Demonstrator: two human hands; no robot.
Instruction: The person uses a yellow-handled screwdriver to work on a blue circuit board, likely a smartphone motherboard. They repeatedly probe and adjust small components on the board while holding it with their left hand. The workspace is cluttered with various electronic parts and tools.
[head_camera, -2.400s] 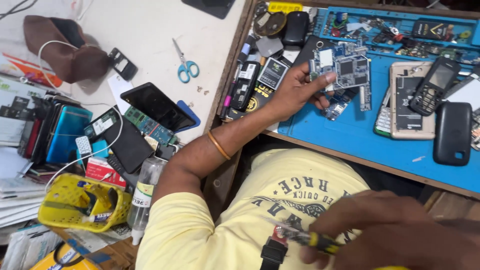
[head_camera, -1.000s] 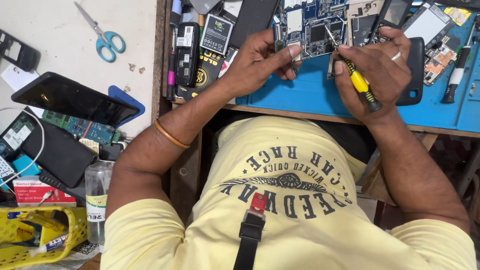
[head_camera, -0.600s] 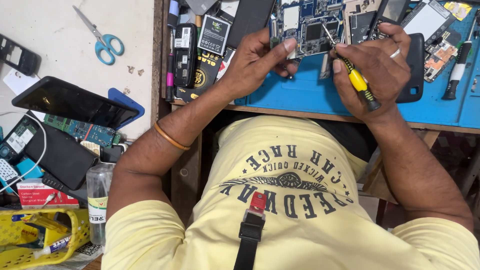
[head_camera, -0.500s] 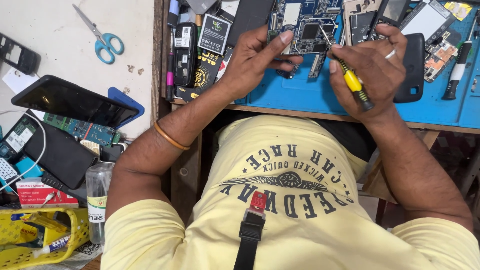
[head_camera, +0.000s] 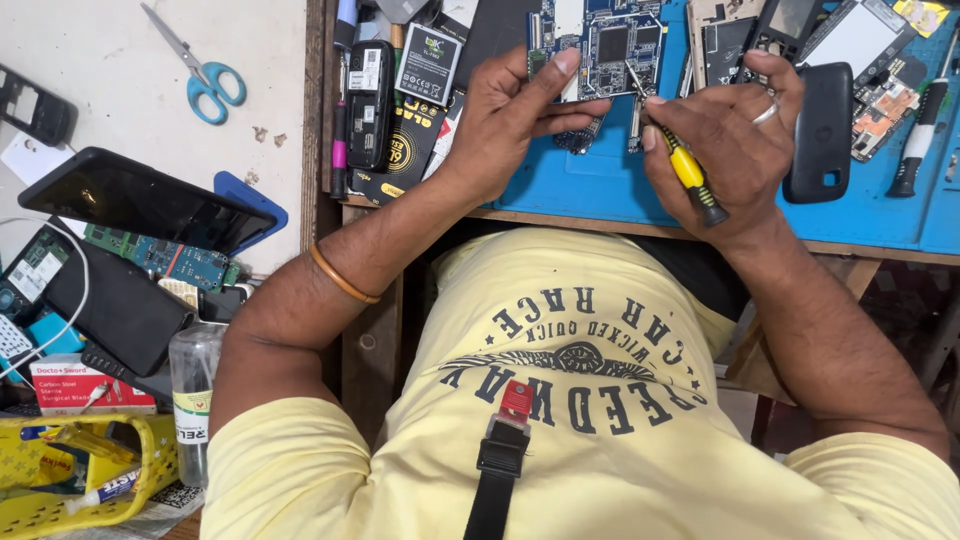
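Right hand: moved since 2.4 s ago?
Yes. The right hand has gone from near the lap up to the blue mat, and now holds the screwdriver with its tip at the circuit board, which the left hand steadies.

My left hand (head_camera: 510, 120) steadying a blue circuit board (head_camera: 600, 45) on the blue mat (head_camera: 600, 185), my right hand (head_camera: 725, 130) gripping a yellow-handled screwdriver (head_camera: 685, 170), tip on the board

Item count at the desk (head_camera: 150, 60)

Showing: one pair of scissors (head_camera: 197, 62), one screwdriver (head_camera: 685, 168), one circuit board (head_camera: 600, 40), one clear bottle (head_camera: 194, 385), two hands.
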